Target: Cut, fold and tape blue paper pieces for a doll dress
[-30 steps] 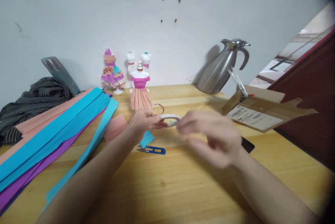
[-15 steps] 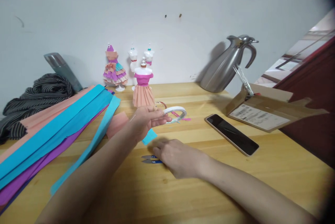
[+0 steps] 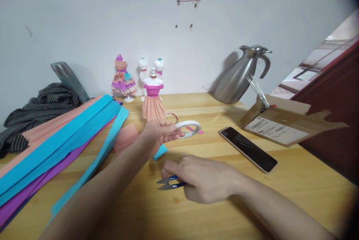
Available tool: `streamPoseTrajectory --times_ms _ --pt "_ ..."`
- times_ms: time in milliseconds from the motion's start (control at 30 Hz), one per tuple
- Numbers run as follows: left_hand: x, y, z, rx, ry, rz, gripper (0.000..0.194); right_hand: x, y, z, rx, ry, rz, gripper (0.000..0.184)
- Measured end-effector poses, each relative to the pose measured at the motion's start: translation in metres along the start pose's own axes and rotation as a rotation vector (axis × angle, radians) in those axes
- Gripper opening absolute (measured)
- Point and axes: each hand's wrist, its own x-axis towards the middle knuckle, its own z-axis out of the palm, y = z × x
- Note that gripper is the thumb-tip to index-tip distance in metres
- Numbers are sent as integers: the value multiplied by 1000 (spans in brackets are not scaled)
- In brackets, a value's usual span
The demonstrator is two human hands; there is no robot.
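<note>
My left hand (image 3: 159, 135) pinches the edge of a roll of white tape (image 3: 198, 127) above the table. In my right hand (image 3: 206, 178) is a pair of thread snips (image 3: 168, 184) with blue handles, its two blades apart and pointing left; the grip end is hidden under my palm. Just beyond my left hand stands a small mannequin (image 3: 153, 100) in a magenta top and peach pleated skirt. A small blue paper piece (image 3: 160, 152) lies between my hands, and a peach paper piece (image 3: 126, 138) rests behind my left forearm.
Long crepe paper strips (image 3: 64, 146) and a striped cloth (image 3: 42, 105) cover the left side. More dressed mannequins (image 3: 123, 79) stand by the wall. On the right are a phone (image 3: 248, 149), a cardboard box (image 3: 277, 122) and a steel jug (image 3: 235, 79).
My right hand has closed around the snips and shifted slightly right and nearer with them. My left hand still holds the tape roll. The view has tilted up a little.
</note>
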Motion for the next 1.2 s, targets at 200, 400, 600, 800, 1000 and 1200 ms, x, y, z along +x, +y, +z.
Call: streamPoseTrajectory --times_ms 200,400,600,800,1000,1200 --pt "-5 -2 6 -24 -135 96 23 -16 6 -18 885 501 -7 27" --pt "-7 -6 11 -35 -181 153 27 2 6 0 1743 524 8 32" --pt "-4 -12 7 -27 -161 96 28 10 -10 24 2009 628 36 39" --pt "-6 -9 5 -51 -95 177 21 14 -8 25 2033 670 84 39" --pt "-7 -6 8 -60 -41 189 23 15 -3 22 2064 609 66 36" --pt "-7 -4 10 -64 -34 174 24 15 -1 22 2071 590 49 35"
